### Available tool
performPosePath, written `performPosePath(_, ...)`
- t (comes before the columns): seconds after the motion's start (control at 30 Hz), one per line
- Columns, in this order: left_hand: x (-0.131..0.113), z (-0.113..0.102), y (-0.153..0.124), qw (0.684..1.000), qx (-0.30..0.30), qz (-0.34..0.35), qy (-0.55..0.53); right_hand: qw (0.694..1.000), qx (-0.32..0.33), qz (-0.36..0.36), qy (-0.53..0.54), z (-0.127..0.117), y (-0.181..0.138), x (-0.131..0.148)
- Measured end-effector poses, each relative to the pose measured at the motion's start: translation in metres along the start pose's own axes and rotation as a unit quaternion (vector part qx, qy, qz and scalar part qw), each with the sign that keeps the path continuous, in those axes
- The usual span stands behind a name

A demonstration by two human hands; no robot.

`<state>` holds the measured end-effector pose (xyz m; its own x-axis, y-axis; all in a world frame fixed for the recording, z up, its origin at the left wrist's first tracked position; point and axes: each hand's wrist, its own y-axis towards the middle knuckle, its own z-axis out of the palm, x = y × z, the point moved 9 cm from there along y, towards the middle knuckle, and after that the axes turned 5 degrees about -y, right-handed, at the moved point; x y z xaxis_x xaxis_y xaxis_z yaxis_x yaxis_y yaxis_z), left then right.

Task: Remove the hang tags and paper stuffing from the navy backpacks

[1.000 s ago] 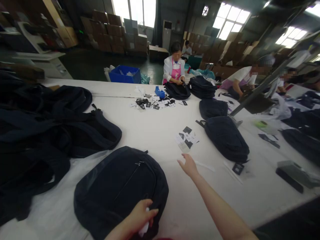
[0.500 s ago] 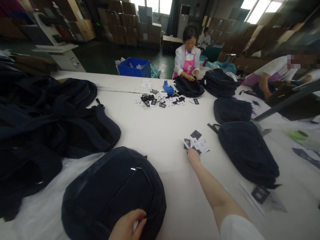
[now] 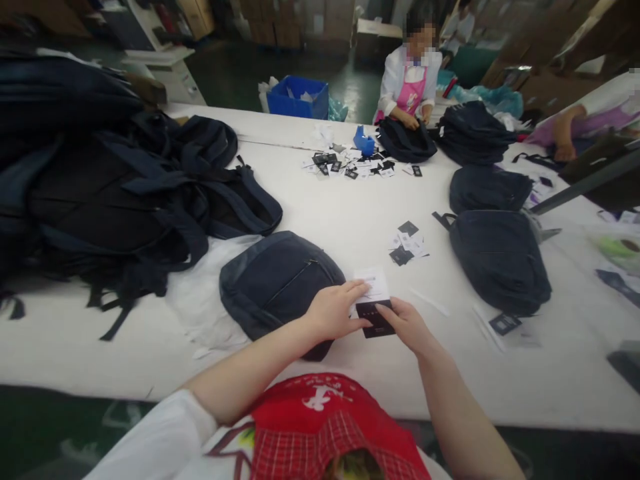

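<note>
Both hands meet over the white table, just right of a dark navy backpack [image 3: 280,273] that lies flat. Between them is a black hang tag [image 3: 383,328] with small light print, and a white paper tag [image 3: 376,281] sits against its upper edge. My left hand [image 3: 336,310] grips the tags from the left side, fingers across the white one. From the right, my right hand [image 3: 411,325] pinches the black tag, thumb on its face. A small pile of black and white tags [image 3: 407,243] lies just beyond.
Navy backpacks [image 3: 100,193] are heaped at the left. Another backpack [image 3: 500,260] lies at the right near a grey metal bar [image 3: 585,177]. Farther off are scattered tags [image 3: 345,163], a blue tape dispenser [image 3: 364,141], a blue bin [image 3: 299,98] and a co-worker [image 3: 410,83] handling a bag.
My right hand has come back from the tag pile with a black tag. My left hand has left the backpack front and joined it on the tags. The view has tilted down.
</note>
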<state>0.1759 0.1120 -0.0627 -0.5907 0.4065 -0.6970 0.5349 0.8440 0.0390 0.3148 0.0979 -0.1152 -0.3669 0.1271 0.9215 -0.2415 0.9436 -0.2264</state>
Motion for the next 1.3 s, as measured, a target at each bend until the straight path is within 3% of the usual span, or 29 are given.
performPosePath(0.07, -0.005, 0.007, -0.016, 0.999, 0.008, -0.012, -0.035, 0.998, -0.012, -0.049, -0.048, 0.010, -0.016, 0.018)
performPosePath(0.13, -0.006, 0.008, -0.032, 0.996, -0.009, -0.035, -0.076, 0.979, -0.115, -0.106, -0.132, -0.001, -0.032, 0.037)
performPosePath(0.2, -0.009, 0.008, -0.046, 0.992, -0.027, -0.047, -0.115, 0.942, -0.221, -0.164, -0.194, -0.015, -0.050, 0.055)
performPosePath(0.23, -0.012, 0.010, -0.051, 0.989, -0.026, -0.044, -0.136, 0.935, -0.226, -0.185, -0.202, -0.016, -0.055, 0.059)
performPosePath(0.33, -0.021, 0.020, -0.062, 0.980, 0.013, -0.023, -0.196, 0.976, -0.060, -0.159, -0.135, 0.002, -0.052, 0.044)
performPosePath(0.4, -0.021, 0.032, -0.067, 0.974, 0.051, -0.018, -0.220, 0.995, -0.012, -0.097, -0.035, 0.002, -0.050, 0.026)
performPosePath(0.53, -0.006, 0.059, -0.076, 0.959, 0.098, -0.059, -0.260, 0.990, -0.040, -0.019, 0.131, -0.016, -0.046, 0.005)
performPosePath(0.7, -0.006, 0.060, -0.073, 0.945, 0.013, -0.056, -0.323, 0.978, -0.004, 0.015, 0.208, -0.013, -0.037, 0.007)
performPosePath(0.8, -0.005, 0.070, -0.067, 0.880, 0.005, -0.107, -0.463, 0.986, -0.025, -0.030, 0.162, -0.012, -0.032, 0.016)
performPosePath(0.87, -0.004, 0.081, -0.064, 0.824, 0.014, -0.141, -0.549, 0.988, -0.077, -0.074, 0.110, -0.016, -0.030, 0.024)
performPosePath(0.9, -0.005, 0.085, -0.062, 0.810, 0.015, -0.145, -0.568, 0.986, -0.108, -0.090, 0.091, -0.019, -0.030, 0.027)
performPosePath(1.07, -0.007, 0.088, -0.056, 0.837, 0.002, -0.139, -0.530, 0.977, -0.176, -0.086, 0.084, -0.032, -0.033, 0.028)
performPosePath(1.17, -0.004, 0.086, -0.059, 0.828, 0.007, -0.170, -0.535, 0.973, -0.194, -0.077, 0.095, -0.047, -0.037, 0.020)
performPosePath(1.3, 0.004, 0.074, -0.065, 0.836, 0.001, -0.185, -0.516, 0.982, -0.156, -0.031, 0.106, -0.055, -0.036, -0.002)
